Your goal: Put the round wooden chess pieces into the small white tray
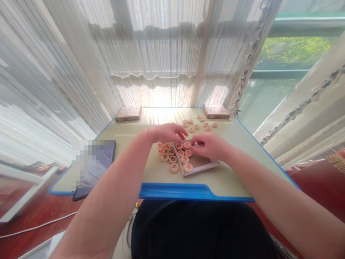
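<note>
A shallow square tray (205, 166) lies on the pale table (129, 133) in front of me, with several round wooden game pieces (184, 159) marked in red inside it. More such pieces (167, 154), red and black marked, lie just left of the tray. My left hand (165, 133) hovers over the tray's far left corner, fingers curled down toward the pieces. My right hand (211, 145) rests over the tray's far side, fingers pinched together by a piece (187, 145); what they hold is hidden.
Another group of wooden pieces (198, 124) is scattered farther back. Two flat boxes stand at the back edge, one left (128, 113), one right (216, 111). A dark tablet-like object (93, 165) lies at the table's left. Sheer curtains hang behind.
</note>
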A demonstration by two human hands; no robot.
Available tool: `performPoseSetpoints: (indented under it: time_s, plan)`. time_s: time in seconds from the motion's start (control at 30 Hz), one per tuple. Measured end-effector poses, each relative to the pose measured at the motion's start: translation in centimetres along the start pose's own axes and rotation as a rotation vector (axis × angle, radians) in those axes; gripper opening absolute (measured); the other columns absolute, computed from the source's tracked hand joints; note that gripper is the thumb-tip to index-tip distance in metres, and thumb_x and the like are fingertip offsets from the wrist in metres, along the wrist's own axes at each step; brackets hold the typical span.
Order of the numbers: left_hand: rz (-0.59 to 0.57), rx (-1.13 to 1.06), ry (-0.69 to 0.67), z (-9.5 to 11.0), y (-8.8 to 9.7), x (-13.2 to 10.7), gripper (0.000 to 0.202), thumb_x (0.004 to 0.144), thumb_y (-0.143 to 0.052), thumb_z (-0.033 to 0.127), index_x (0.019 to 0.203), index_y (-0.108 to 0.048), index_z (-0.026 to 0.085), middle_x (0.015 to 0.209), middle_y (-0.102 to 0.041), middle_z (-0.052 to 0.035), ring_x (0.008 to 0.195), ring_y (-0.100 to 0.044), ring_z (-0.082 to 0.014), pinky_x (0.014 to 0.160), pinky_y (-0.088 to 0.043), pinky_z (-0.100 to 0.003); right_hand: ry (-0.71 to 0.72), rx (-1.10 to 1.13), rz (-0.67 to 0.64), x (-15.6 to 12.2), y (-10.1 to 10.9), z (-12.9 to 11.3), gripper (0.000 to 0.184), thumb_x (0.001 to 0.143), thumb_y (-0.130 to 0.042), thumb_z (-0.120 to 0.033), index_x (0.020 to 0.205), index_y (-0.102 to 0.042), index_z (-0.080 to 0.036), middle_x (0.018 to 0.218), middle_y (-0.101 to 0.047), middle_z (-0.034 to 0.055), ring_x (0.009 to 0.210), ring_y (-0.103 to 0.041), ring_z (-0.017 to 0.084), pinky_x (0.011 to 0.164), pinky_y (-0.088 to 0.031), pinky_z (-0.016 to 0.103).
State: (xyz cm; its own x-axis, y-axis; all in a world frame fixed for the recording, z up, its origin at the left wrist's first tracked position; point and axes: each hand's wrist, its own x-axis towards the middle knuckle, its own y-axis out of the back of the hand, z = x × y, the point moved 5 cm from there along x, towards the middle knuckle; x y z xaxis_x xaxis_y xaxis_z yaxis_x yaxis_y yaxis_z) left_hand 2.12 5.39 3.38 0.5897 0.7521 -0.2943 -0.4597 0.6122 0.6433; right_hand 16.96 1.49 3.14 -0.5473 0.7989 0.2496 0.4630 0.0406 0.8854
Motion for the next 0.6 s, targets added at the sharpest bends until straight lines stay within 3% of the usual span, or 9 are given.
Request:
performPoseSetpoints:
  time_s: [0.23,0.5,0.6]
  plan:
    - [0.082,-0.053,0.009,-0.03,0.11,0.2,0.047,0.065,-0.059,0.021,0.112,-0.06,0.018,0.109,-0.066,-0.0045,0.095,-0.061,-0.0184,0.084,-0.047,-0.029,0.091,-0.03,-0.172,-0.55,-0.21,-0.84,0.015,0.074,-0.058,-0.028,0.081,-0.072,-0.026,0.063,-0.062,-0.0037,0.052,-0.044,0.008,0.054,-0.029,0.023]
    - [0.105,-0.053,-0.027,-0.48,0.27,0.6,0.044,0.067,-0.059,0.024,0.112,-0.06,0.019,0.11,-0.066,-0.0043,0.097,-0.061,-0.0183,0.082,-0.047,-0.027,0.094,-0.064,-0.174,-0.7,-0.06,-1.07,0.018,0.075,-0.058,-0.033,0.085,-0.071,-0.025,0.06,-0.06,-0.0035,0.051,-0.043,0.009,0.051,-0.028,0.024]
    - [0.11,-0.035,-0.024,-0.48,0.24,0.61,0.043,0.068,-0.059,0.026,0.111,-0.06,0.019,0.109,-0.066,-0.0043,0.098,-0.06,-0.0187,0.081,-0.047,-0.028,0.088,-0.082,-0.183,-0.78,-0.02,-1.12,0.015,0.073,-0.06,-0.033,0.079,-0.069,-0.023,0.061,-0.06,-0.003,0.052,-0.043,0.009,0.05,-0.028,0.024]
